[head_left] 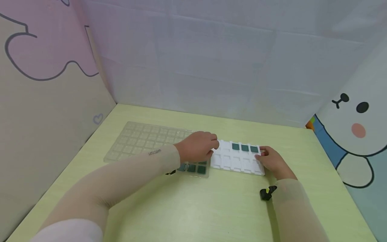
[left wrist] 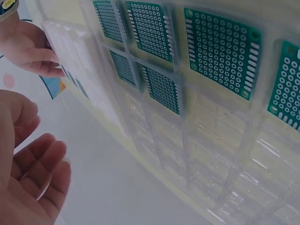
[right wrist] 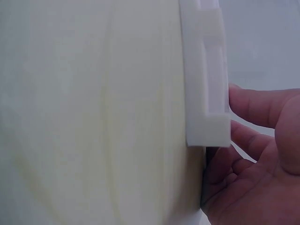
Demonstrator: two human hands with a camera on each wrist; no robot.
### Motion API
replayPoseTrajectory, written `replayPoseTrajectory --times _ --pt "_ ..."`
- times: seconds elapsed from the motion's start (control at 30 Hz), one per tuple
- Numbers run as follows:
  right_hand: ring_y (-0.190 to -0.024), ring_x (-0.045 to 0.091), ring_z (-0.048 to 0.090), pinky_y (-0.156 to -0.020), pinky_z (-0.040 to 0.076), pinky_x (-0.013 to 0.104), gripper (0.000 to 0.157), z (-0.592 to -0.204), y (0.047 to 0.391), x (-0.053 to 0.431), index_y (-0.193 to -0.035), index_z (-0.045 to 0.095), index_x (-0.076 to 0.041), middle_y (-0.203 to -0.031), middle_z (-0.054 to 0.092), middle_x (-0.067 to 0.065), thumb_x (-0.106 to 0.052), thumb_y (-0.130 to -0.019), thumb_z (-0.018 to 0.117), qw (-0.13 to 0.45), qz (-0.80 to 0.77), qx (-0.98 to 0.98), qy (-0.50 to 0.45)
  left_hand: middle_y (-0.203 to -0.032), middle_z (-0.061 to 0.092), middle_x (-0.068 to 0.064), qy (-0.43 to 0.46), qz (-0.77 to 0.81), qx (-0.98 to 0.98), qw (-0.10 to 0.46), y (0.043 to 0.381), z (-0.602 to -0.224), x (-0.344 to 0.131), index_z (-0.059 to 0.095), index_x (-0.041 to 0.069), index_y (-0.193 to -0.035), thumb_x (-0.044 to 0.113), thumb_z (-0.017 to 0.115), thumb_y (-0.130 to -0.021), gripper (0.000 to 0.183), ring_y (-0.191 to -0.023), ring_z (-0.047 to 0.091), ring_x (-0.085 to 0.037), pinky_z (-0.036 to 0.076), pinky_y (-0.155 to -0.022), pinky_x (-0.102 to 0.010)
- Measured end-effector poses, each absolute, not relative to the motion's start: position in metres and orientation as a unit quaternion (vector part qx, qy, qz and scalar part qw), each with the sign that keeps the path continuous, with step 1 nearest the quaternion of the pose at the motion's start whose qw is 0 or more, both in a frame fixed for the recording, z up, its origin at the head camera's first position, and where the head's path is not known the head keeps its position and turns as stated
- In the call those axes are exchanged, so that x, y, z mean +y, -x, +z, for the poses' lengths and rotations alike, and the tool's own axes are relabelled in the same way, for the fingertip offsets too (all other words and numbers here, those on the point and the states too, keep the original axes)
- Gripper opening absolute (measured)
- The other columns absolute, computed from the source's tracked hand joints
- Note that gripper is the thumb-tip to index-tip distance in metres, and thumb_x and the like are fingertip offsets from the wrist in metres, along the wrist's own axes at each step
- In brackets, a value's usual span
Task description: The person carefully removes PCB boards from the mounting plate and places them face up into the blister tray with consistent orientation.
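A white compartment tray (head_left: 227,162) lies on the table, with three green perforated circuit boards (head_left: 245,148) in its far row, toward the right end. My right hand (head_left: 273,162) holds that tray's right end, thumb on the upper side and fingers at the edge, as the right wrist view also shows. My left hand (head_left: 198,147) hovers over the seam between the white tray and a clear plastic tray (head_left: 130,141). Its fingers are loosely bent, and nothing shows between them in the left wrist view. More green circuit boards (left wrist: 222,51) sit in the clear tray's near right pockets.
Small black devices, one (head_left: 266,194) by the right wrist, are worn at the wrists. The pale yellow table (head_left: 193,208) ends at a white cloth wall (head_left: 211,67) behind, with printed panels at both sides. My left forearm crosses over the clear tray.
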State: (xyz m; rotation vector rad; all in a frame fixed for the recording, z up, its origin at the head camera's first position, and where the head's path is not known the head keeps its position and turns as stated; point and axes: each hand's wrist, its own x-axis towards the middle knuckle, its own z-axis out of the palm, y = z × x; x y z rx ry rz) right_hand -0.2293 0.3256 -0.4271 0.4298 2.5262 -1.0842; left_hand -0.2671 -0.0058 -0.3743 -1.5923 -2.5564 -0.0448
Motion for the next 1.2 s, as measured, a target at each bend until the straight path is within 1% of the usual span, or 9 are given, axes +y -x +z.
replayPoseTrajectory --times 0.27,0.5,0.7,0.9,1.03,1.2 --pt "-0.12 0.042 0.039 -0.103 0.038 0.058 0.066 -0.427 0.229 0.325 -0.159 0.028 0.001 -0.14 0.04 0.026 -0.025 -0.106 0.057 0.177 -0.384 0.894 -0.148 -0.098 0.061 0.002 0.546 -0.009 -0.834 0.084 0.271 -0.368 0.005 0.066 0.014 -0.103 0.012 0.057 -0.101 0.01 -0.085 0.055 -0.014 0.047 -0.077 -0.026" --pt "-0.12 0.042 0.04 -0.103 0.039 0.057 0.066 -0.429 0.23 0.326 -0.159 0.028 0.0 -0.14 0.04 0.026 -0.026 -0.106 0.057 0.176 -0.383 0.895 -0.147 -0.101 0.061 0.002 0.539 0.016 -0.837 0.093 0.278 -0.365 0.019 0.067 0.014 -0.107 0.014 0.053 -0.103 0.014 -0.087 0.057 -0.015 0.048 -0.079 -0.026" --pt "-0.119 0.041 0.041 -0.101 0.04 0.057 0.066 -0.433 0.233 0.328 -0.159 0.028 -0.001 -0.141 0.041 0.025 -0.027 -0.106 0.057 0.176 -0.383 0.895 -0.145 -0.103 0.061 0.003 0.527 0.027 -0.845 0.09 0.284 -0.363 0.033 0.068 0.014 -0.113 0.017 0.053 -0.103 0.019 -0.088 0.055 -0.014 0.048 -0.079 -0.026" --pt "-0.119 0.041 0.041 -0.1 0.04 0.056 0.066 -0.431 0.232 0.327 -0.159 0.028 -0.001 -0.14 0.041 0.025 -0.027 -0.106 0.058 0.178 -0.384 0.894 -0.147 -0.1 0.059 0.003 0.521 0.029 -0.848 0.089 0.289 -0.359 0.044 0.066 0.015 -0.111 0.018 0.053 -0.103 0.016 -0.085 0.053 -0.013 0.046 -0.076 -0.025" --pt "-0.119 0.041 0.041 -0.099 0.04 0.055 0.067 -0.429 0.232 0.327 -0.159 0.029 -0.001 -0.14 0.041 0.025 -0.028 -0.106 0.059 0.179 -0.383 0.893 -0.152 -0.1 0.059 0.003 0.519 0.031 -0.85 0.084 0.291 -0.358 0.051 0.065 0.014 -0.113 0.018 0.053 -0.103 0.016 -0.085 0.053 -0.014 0.045 -0.076 -0.025" --pt "-0.121 0.042 0.04 -0.102 0.039 0.057 0.068 -0.429 0.231 0.327 -0.159 0.029 -0.002 -0.141 0.04 0.026 -0.03 -0.106 0.059 0.182 -0.383 0.892 -0.155 -0.102 0.057 0.003 0.509 0.035 -0.857 0.07 0.294 -0.359 0.059 0.065 0.015 -0.116 0.02 0.054 -0.103 0.018 -0.087 0.052 -0.013 0.046 -0.077 -0.025"
